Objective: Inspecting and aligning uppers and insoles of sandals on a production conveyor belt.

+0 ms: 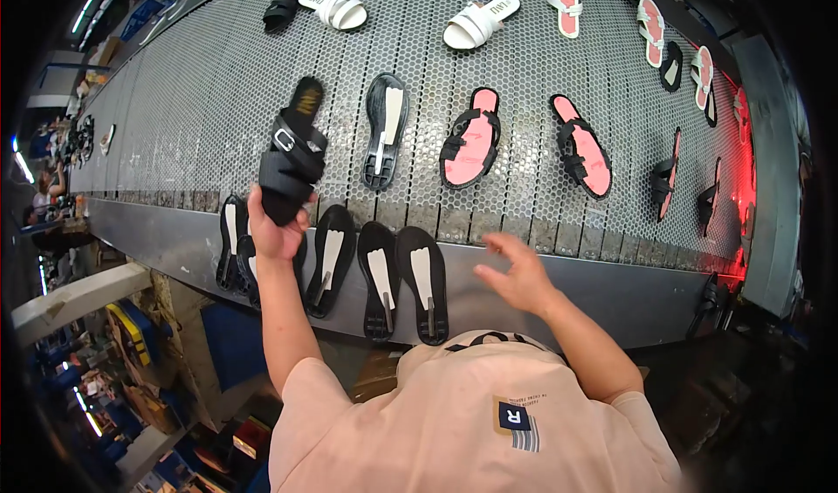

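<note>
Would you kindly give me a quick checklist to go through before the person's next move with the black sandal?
1. Left hand grips the black sandal: ok.
2. Right hand free, fingers spread over the metal ledge: ok.
3. Loose black sole lies flat on the perforated belt beside the sandal: ok.
4. Spare soles lined up on the ledge: ok.
5. Sandal's buckle fastened: cannot tell.
6. Belt moving or stopped: cannot tell.
</note>
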`<state>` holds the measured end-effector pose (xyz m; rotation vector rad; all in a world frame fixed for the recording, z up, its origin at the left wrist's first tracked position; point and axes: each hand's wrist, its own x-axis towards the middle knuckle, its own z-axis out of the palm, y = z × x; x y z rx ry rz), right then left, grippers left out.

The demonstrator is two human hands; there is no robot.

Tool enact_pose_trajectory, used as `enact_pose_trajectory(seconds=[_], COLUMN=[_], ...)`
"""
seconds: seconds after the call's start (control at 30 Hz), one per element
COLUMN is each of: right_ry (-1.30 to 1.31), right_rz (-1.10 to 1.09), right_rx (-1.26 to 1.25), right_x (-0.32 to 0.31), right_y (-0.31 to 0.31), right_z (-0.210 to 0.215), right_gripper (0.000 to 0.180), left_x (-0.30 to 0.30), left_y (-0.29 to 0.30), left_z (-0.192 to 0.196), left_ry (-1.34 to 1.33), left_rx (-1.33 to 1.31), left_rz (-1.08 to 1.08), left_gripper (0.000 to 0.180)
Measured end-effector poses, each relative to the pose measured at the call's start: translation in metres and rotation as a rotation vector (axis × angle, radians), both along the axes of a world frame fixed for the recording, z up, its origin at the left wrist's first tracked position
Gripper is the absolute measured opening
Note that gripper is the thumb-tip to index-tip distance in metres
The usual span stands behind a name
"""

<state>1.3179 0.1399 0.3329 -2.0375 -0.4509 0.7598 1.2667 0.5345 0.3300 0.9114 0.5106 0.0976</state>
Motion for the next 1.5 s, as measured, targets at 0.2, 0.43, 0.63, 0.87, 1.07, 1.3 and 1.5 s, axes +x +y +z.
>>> enact_pose_trajectory(seconds=[0.2,0.43,0.63,0.87,1.07,1.3,1.5], right_ry=[-0.634,0.113,0.506,0.589,0.632,0.696,0.714], right_rz=[-0.055,-0.164,-0.313,-0.317,-0.430,-0.755,-0.866], right_rx=[0.096,0.281,0.424,0.466,0.514,0.648,0.655], right_x=[0.060,0.084,0.075,0.072,0.036,-0.042,-0.062], right_y=[-0.007,-0.047,-0.081,-0.097,-0.175,-0.249,-0.250], right_z=[0.058,0.064,0.058,0.059,0.032,0.013,0.019], right_gripper=[0.085,0.056,0.034,0.029,0.034,0.035,0.031], left_x=[-0.017,-0.026,-0.023,-0.017,0.014,0.086,0.096], left_y=[-0.087,-0.151,-0.175,-0.185,-0.156,-0.125,-0.103], left_z=[0.015,0.007,-0.002,0.001,-0.051,-0.078,-0.104], left_ry=[-0.066,0.140,0.124,0.231,0.396,0.717,0.709], left_rx=[-0.498,-0.705,-0.722,-0.737,0.779,1.562,1.666], left_rz=[-0.303,-0.509,-0.605,-0.684,-0.230,-0.241,-0.230], left_gripper=[0.072,0.073,0.072,0.070,0.063,0.096,0.073])
